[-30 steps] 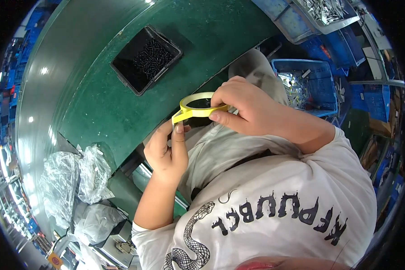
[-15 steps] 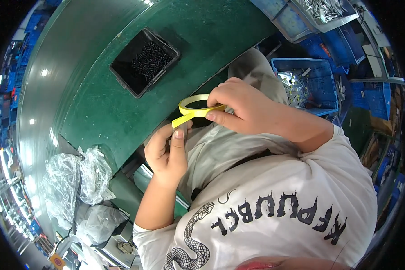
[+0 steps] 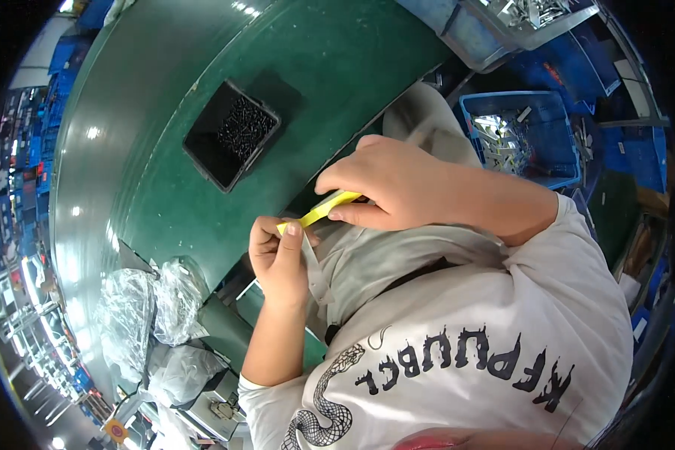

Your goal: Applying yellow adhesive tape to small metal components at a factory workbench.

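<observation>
My right hand is closed around a roll of yellow adhesive tape, tilted so that mostly its edge shows. A short length of tape runs from the roll to my left hand. Thumb and fingers of my left hand pinch a thin, pale flat strip that slants down in front of my trousers. The tape's free end lies at the left thumb tip, by the strip's upper end. My fingers partly hide where tape and strip meet. Both hands are above my lap, beside the green table's edge.
On the green table stands a black bin of small black parts. Clear plastic bags lie at the left. A blue crate with metal pieces stands right of my knee; a grey bin of metal parts is at the upper right.
My right hand has moved left and turned the tape roll from nearly face-on to edge-on, closer to my left hand. More of the pale strip shows below the left thumb. The view has shifted slightly.
</observation>
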Available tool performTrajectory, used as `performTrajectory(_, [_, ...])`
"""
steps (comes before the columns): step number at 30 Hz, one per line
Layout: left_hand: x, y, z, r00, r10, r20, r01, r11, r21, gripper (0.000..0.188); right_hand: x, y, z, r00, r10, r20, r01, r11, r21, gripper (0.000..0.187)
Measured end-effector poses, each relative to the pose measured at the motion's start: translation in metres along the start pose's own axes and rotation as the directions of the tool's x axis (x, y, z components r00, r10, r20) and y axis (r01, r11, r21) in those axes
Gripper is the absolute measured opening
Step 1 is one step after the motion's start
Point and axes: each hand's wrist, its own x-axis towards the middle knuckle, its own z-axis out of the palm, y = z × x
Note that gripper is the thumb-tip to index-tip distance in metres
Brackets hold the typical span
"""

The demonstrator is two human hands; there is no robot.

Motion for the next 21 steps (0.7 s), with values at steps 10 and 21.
performTrajectory(10, [0.087,0.081,0.038,0.983,-0.142,-0.114,0.170,0.942,0.288,0.020,0.101,0.015,-0.087,0.928,0.035,0.372,-0.046,0.999,0.021,0.027])
performTrajectory(21, [0.153,0.082,0.034,0.929,-0.310,-0.201,0.350,0.913,0.212,0.011,0.171,0.071,-0.091,0.716,0.296,0.632,-0.504,0.845,0.175,0.028])
